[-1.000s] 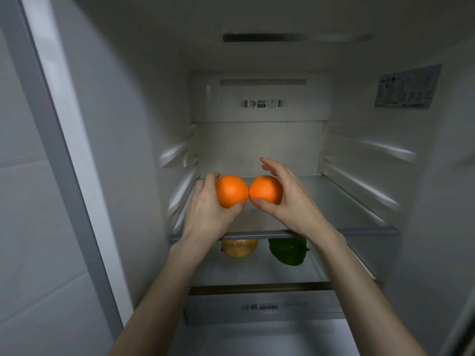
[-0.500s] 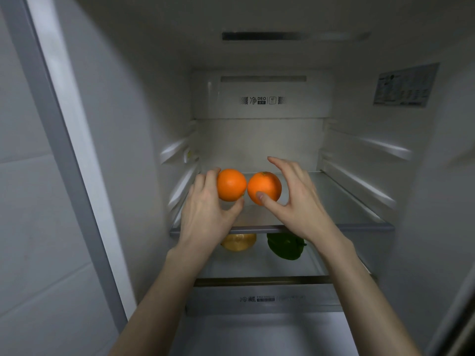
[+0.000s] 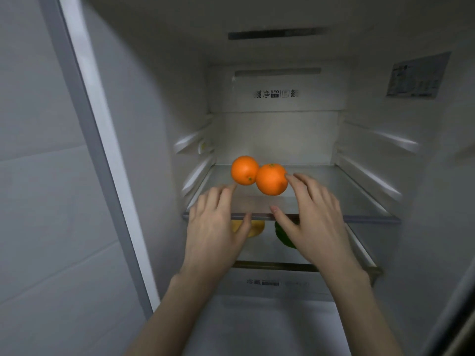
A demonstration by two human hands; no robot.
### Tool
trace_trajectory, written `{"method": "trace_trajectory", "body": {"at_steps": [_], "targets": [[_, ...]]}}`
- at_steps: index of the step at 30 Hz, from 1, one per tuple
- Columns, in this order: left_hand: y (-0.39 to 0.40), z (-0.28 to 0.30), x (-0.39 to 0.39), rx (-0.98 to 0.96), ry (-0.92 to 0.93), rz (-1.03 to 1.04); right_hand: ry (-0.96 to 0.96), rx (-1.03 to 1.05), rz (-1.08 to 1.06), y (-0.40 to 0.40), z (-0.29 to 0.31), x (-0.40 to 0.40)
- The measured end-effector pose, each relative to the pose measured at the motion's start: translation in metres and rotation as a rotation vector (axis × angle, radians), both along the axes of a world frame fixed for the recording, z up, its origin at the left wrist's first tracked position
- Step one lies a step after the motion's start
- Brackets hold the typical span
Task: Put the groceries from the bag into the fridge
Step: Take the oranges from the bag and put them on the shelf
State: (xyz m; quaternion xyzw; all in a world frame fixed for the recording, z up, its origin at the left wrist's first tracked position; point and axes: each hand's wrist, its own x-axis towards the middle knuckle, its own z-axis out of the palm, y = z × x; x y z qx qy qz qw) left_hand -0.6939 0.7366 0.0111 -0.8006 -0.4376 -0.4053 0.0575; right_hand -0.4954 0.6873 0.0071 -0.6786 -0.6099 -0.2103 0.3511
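Both forearms are bare up to the frame's lower edge, with no sleeve showing. The left hand (image 3: 214, 227) and right hand (image 3: 317, 222) are bare. Their fingernails are short and unpainted.

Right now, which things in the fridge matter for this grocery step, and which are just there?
In play:
left orange and right orange, touching, on the glass shelf
left hand, right hand, both open; right fingertips at the right orange

Just there:
yellow item and green item, shelf below
label sticker, right wall
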Motion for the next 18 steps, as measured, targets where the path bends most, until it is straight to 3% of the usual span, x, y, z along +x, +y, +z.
{"method": "trace_trajectory", "body": {"at_steps": [8, 18], "targets": [[-0.019, -0.009, -0.021, 0.017, -0.029, -0.069, -0.037, -0.004, -0.063, -0.043, -0.008, -0.023], [-0.046, -0.032, -0.026, 0.001, -0.052, -0.442, -0.116, -0.054, -0.468, -0.148, -0.014, -0.068]]}}
